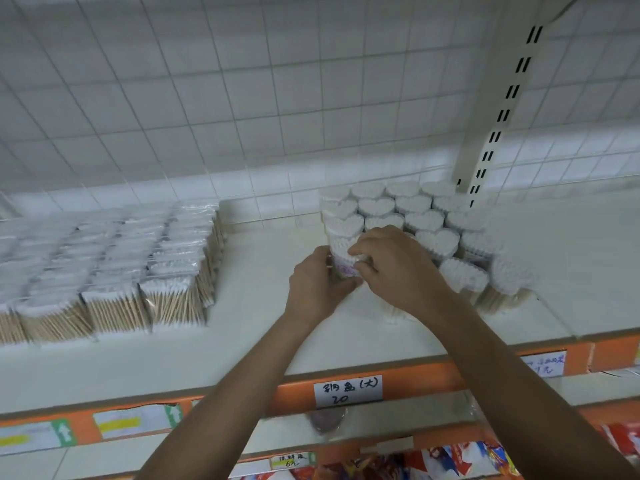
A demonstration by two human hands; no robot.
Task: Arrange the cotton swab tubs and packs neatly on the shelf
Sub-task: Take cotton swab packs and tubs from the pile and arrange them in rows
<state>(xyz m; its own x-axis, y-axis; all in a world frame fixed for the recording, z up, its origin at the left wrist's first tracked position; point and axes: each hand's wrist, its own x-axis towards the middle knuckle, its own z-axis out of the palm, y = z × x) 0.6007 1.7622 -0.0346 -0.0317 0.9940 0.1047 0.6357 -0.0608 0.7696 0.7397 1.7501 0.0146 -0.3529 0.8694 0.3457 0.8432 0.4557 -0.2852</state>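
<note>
A cluster of heart-shaped cotton swab tubs (pixel 420 216) stands at the back right of the white shelf (pixel 263 337). Rows of flat clear packs of wooden cotton swabs (pixel 114 265) fill the shelf's left part. Both hands hold one heart-shaped tub (pixel 341 252) at the cluster's front left corner. My left hand (pixel 317 289) grips its lower side from the left. My right hand (pixel 398 268) curls over its top and right side. The tub's lower part is hidden by my fingers.
A white wire grid forms the back wall, with a slotted upright post (pixel 498 109) at the right. The shelf's orange front edge carries a handwritten price label (pixel 348 391). Colourful packets (pixel 446 459) lie on the lower shelf. Bare shelf lies between packs and tubs.
</note>
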